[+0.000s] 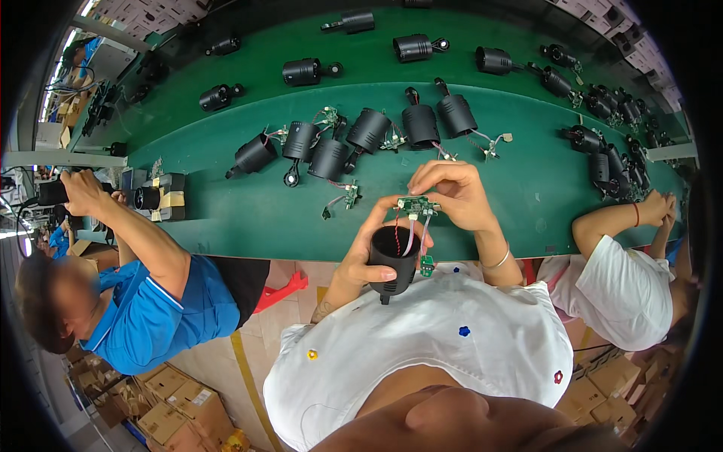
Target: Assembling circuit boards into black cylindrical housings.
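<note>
My left hand (369, 260) is wrapped round a black cylindrical housing (392, 264), its open end facing up. Red, white and purple wires run out of the housing to a green circuit board (416, 205) above its mouth. With bent fingers, my right hand (456, 194) pinches the board's right end, and the left index fingertip is close to its left end. A smaller green board (427, 265) dangles on wires beside the housing. On the green bench in front lie several similar black housings (329, 158), some with boards and wires hanging out.
A green belt (263, 87) behind the bench (279, 215) carries more black housings (301, 71). Further housings are heaped (614, 169) at the right. At the left a co-worker in blue (169, 301) handles a black part beside a taped fixture (172, 196); another in white (625, 290) sits at the right.
</note>
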A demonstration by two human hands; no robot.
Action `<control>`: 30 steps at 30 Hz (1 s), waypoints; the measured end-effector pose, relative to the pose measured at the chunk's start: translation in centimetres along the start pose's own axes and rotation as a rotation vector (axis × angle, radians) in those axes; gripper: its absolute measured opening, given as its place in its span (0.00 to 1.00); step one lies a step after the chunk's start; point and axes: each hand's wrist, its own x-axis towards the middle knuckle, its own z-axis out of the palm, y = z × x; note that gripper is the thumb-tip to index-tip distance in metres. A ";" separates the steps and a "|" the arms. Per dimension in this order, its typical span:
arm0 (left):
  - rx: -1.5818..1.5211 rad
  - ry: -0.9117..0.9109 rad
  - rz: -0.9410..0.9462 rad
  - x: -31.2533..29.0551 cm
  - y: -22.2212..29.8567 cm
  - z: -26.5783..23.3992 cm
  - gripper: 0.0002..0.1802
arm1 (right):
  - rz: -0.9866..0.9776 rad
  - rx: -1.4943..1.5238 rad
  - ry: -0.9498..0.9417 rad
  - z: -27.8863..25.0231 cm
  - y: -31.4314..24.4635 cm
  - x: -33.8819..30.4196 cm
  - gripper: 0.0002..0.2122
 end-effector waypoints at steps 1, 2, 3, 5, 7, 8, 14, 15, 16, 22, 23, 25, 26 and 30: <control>-0.048 -0.015 -0.001 -0.1 -0.2 -0.2 0.57 | -0.067 -0.044 -0.025 -0.2 0.3 0.1 0.13; -0.096 -0.030 -0.002 -0.1 -0.4 -0.4 0.57 | -0.135 -0.089 -0.051 -0.3 0.4 0.2 0.12; -0.144 -0.046 -0.003 -0.1 -0.5 -0.4 0.58 | -0.203 -0.134 -0.075 -0.4 0.4 0.2 0.12; -0.070 -0.015 -0.009 -0.1 0.1 -0.1 0.57 | -0.213 -0.270 -0.040 -0.4 -0.2 0.2 0.10; 0.080 0.048 -0.016 -0.1 0.9 0.5 0.56 | -0.233 -0.539 0.028 -0.5 -1.5 0.3 0.07; 0.155 0.079 -0.020 -0.2 1.2 0.6 0.56 | -0.243 -0.675 0.063 -0.5 -1.9 0.3 0.05; 0.530 0.227 0.102 -0.8 1.2 0.3 0.54 | -0.154 -0.898 -0.032 -0.6 -3.6 0.0 0.06; 0.590 0.238 0.127 -0.8 1.1 0.3 0.54 | -0.153 -0.898 -0.064 -0.7 -4.0 0.0 0.07; 0.650 0.249 0.152 -0.8 0.9 0.2 0.53 | -0.151 -0.898 -0.098 -0.8 -4.5 -0.1 0.08; 0.787 0.100 0.275 -0.4 -0.2 0.5 0.51 | -0.079 -0.919 -0.198 -1.1 -4.7 0.2 0.11; 0.792 0.044 0.300 -0.3 -0.3 0.5 0.51 | -0.057 -0.925 -0.211 -1.1 -4.7 0.3 0.12; 0.801 -0.014 0.276 0.0 0.1 0.6 0.50 | 0.001 -0.884 -0.222 -1.0 -4.4 0.8 0.11; 0.810 -0.070 0.251 0.2 0.5 0.7 0.50 | 0.058 -0.841 -0.233 -0.9 -4.2 1.0 0.11; 0.726 -0.163 0.182 0.1 0.9 0.7 0.50 | 0.169 -0.637 -0.175 0.4 -3.2 1.6 0.11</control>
